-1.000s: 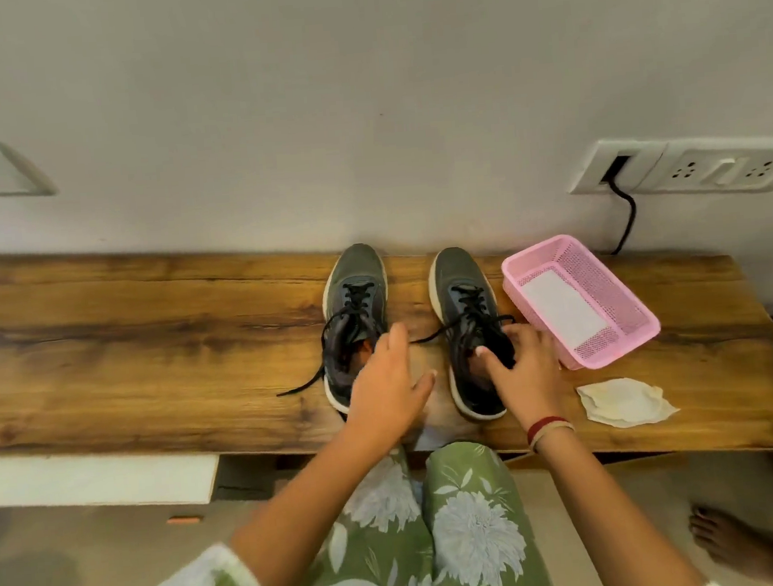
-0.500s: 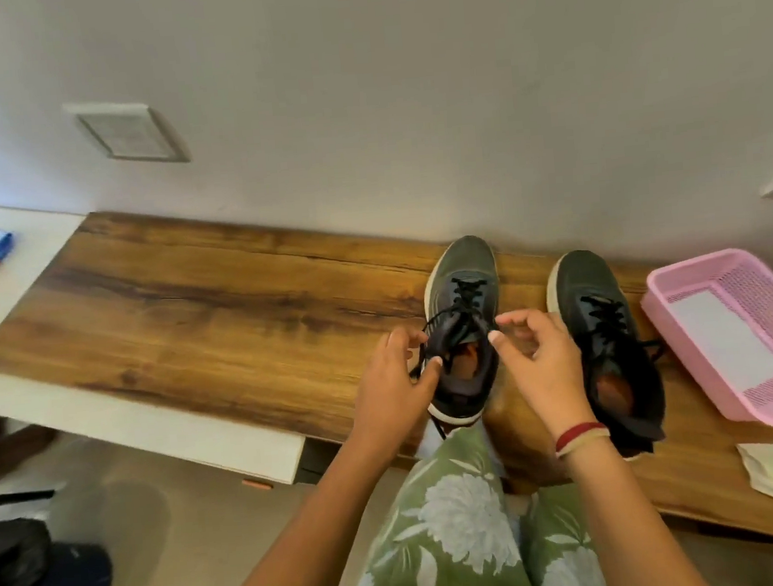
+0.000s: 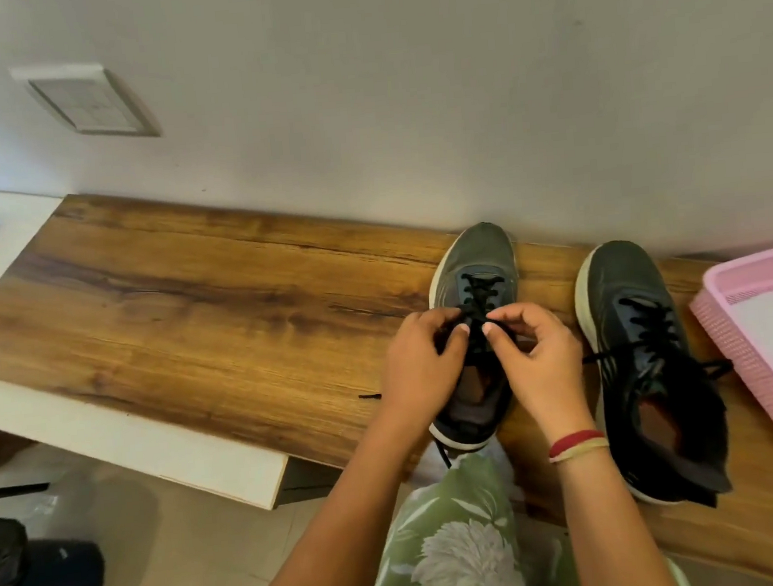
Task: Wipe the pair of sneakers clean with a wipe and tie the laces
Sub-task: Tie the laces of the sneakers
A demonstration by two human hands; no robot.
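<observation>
A: What lies nearest, at the bottom of the frame?

B: Green floral-print trousers, with a pale tiled floor at lower left. Above them a long brown wood-grain bench crosses the middle. Its far edge meets a plain off-white wall, which carries a white square wall plate at upper left.

A: And the shoes?

B: Both stand on the bench, centre right, toes to the wall. Over the dark grey white-soled sneaker the left hand and right hand sit close together. Each pinches its black laces between thumb and forefinger. To its right is the second dark grey sneaker, its laces trailing loose. A pink plastic mesh basket sits just beside that one at the right edge.
</observation>
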